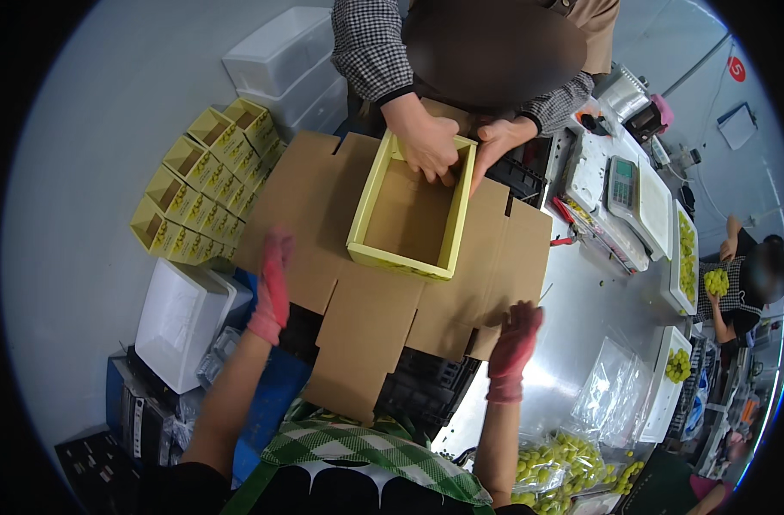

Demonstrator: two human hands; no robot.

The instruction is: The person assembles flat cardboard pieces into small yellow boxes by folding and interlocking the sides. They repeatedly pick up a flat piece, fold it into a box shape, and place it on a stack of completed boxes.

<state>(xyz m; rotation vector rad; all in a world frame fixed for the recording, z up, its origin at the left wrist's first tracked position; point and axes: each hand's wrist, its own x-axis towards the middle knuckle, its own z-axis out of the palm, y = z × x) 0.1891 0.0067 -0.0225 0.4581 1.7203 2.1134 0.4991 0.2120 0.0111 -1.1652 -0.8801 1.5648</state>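
My left hand (273,287), in a pink glove, is held at the left edge of a flat cardboard sheet (366,335) with its fingers stretched out, slightly smeared by motion. Over the sheet's lower right corner is my right hand (514,352), gloved the same way, fingers spread and holding nothing. Between and beyond my hands, an open yellow box (402,264) with a bare brown inside rests on the cardboard. Across from me, a co-worker's hand (422,142) reaches into its far end, while their other hand (499,146) is at its far right corner.
Stacked yellow boxes (186,202) and white foam bins (186,322) stand at left. To the right, a metal table (572,318) bears a scale (624,184), red-handled pliers (564,241), plastic bags (611,390) and green grapes (564,463). Another person (740,292) holds grapes farther right.
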